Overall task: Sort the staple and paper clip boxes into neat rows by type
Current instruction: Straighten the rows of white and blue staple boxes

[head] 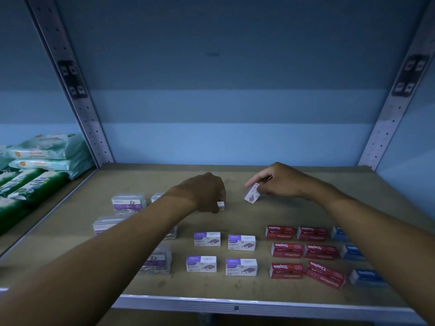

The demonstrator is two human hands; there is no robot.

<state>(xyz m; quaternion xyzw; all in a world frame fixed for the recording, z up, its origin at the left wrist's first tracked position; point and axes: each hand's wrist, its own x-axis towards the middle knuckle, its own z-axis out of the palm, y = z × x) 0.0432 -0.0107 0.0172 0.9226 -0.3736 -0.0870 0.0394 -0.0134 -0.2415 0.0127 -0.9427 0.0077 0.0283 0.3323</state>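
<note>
head view looks down on a brown shelf board [235, 284], where both hands work at the back of the purple-and-white staples group. the right hand [280, 182] pinches one purple staples box [252, 193] between thumb and fingers, tilted and, as far as i can tell, lifted off the board. the left hand [202, 191] curls over another small white box [220, 205] that sits on the board, fingers closed round it — most of that box is hidden.

four purple staples boxes [207, 238] already lie flat in two rows of two nearer the front edge. to do this step well, i'd set each held box down flat, label up and turned the same way as those four, one behind each column, with matching gaps. the clear paper clip boxes [128, 203] sit to the left, partly behind the left forearm; the red staples boxes [280, 232] sit to the right in rows, with one front box [326, 274] skewed and likely wanting a nudge. blue boxes [367, 277] lie past them, blurred.

perforated metal uprights [77, 95] frame the bay against a blue wall — light is dim. green and pale soft packs [44, 158] are stacked in the next bay, left.
</note>
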